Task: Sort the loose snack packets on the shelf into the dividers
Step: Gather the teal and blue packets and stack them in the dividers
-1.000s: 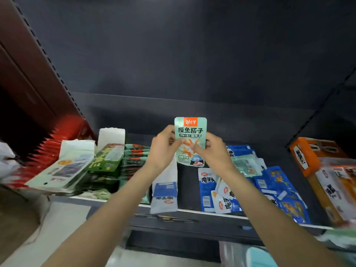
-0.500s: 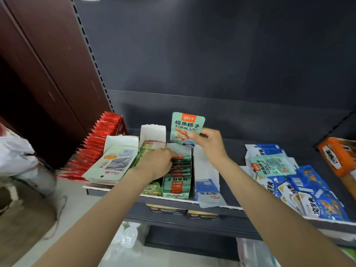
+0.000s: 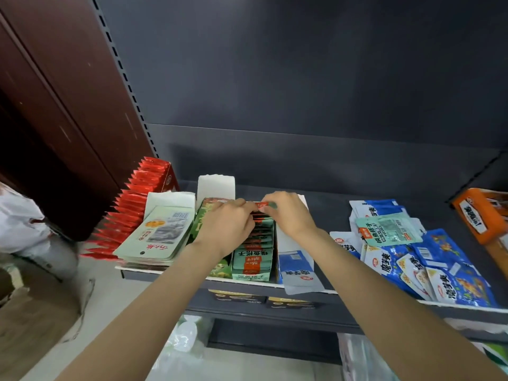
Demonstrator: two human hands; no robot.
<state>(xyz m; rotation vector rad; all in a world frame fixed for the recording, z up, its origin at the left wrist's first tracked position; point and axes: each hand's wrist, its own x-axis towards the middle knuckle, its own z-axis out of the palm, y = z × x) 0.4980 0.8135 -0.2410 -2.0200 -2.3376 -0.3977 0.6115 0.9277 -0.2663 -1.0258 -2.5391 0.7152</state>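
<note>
A mint-green snack packet with an orange top [image 3: 264, 205] sits at the back of a row of matching packets [image 3: 253, 261] standing in a divider. My right hand [image 3: 288, 215] pinches its top edge. My left hand [image 3: 226, 229] lies over the row just in front, fingers curled against the packets there and touching the same packet. Most of that packet is hidden by both hands. Another mint-green packet [image 3: 390, 232] lies loose on a pile of blue packets [image 3: 428, 268] to the right.
Red packets [image 3: 132, 210] line the shelf's left end, beside a stack of pale green cards [image 3: 156, 235] and a green packet row [image 3: 203, 218]. A white-blue packet [image 3: 298, 270] overhangs the shelf front edge [image 3: 302, 291]. An orange box [image 3: 479, 215] stands far right.
My right hand lowered the mint-green packet from above the shelf into the back of the divider row. My left hand slid back along the row to meet it.
</note>
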